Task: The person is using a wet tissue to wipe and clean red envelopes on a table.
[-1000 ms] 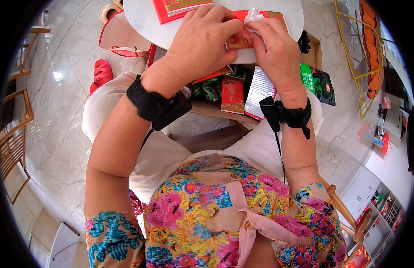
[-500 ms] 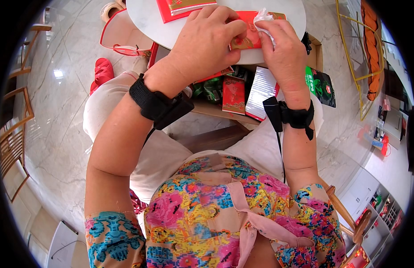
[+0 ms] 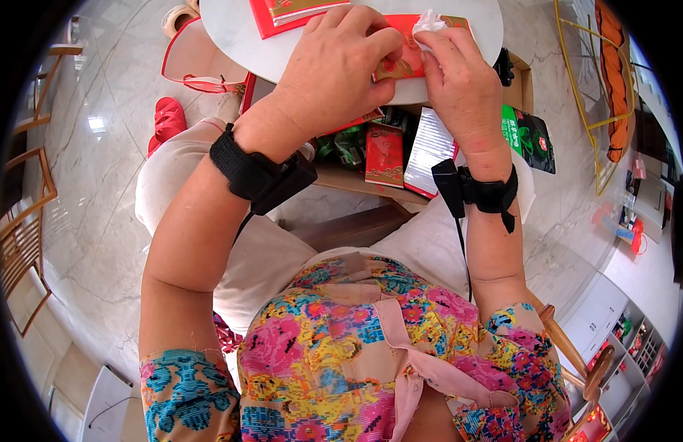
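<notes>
A flat red-and-gold packet [image 3: 409,65] lies on the round white table [image 3: 242,37] between my hands. My left hand [image 3: 330,62] is curled over its left end, with thumb and fingers closed at the edge. My right hand [image 3: 466,85] pinches a crumpled white tissue [image 3: 430,22] against the packet's upper face. Part of the packet is hidden behind the fingers of both hands. Black straps with small black devices are around both wrists.
Beneath the table edge is an open cardboard box [image 3: 349,179] holding red packets [image 3: 384,153], green-wrapped things and a white ridged sheet [image 3: 430,151]. A green-and-black pouch [image 3: 529,140] lies at its right. A red-trimmed bag [image 3: 209,55] stands left; more red-and-gold packets [image 3: 293,16] lie on the table.
My right hand and the tissue have shifted slightly left and down across the packet. The left hand keeps its hold, and the whole view has moved a little.
</notes>
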`<state>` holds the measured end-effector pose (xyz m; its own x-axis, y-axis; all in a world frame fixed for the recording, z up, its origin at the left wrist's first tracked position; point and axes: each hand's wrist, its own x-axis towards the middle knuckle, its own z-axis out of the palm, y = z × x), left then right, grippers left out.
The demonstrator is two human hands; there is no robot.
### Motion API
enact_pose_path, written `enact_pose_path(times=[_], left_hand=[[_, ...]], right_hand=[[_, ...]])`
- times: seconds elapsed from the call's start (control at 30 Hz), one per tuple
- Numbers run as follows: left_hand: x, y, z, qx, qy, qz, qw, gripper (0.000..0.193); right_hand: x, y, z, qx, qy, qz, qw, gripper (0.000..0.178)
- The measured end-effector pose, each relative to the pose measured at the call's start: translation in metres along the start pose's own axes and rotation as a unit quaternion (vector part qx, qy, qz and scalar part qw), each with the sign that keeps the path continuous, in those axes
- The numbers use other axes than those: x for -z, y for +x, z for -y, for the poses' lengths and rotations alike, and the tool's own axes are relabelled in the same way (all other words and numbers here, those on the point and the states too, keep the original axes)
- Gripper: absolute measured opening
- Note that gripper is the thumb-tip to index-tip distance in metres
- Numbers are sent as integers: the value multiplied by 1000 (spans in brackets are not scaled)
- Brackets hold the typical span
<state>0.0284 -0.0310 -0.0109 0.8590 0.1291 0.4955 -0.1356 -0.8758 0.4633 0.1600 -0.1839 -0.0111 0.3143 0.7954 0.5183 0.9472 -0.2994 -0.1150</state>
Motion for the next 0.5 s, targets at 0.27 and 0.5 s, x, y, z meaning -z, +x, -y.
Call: enact_pose_path(times=[0.27, 0.5], left_hand=[[-2, -1, 0, 4, 0, -3, 1000, 29], [-2, 0, 1, -3, -1, -8, 1000, 29]], right_hand=[[0, 0, 0, 1, 7, 5, 1000, 20], [0, 1, 1, 1, -5, 2, 1000, 20]])
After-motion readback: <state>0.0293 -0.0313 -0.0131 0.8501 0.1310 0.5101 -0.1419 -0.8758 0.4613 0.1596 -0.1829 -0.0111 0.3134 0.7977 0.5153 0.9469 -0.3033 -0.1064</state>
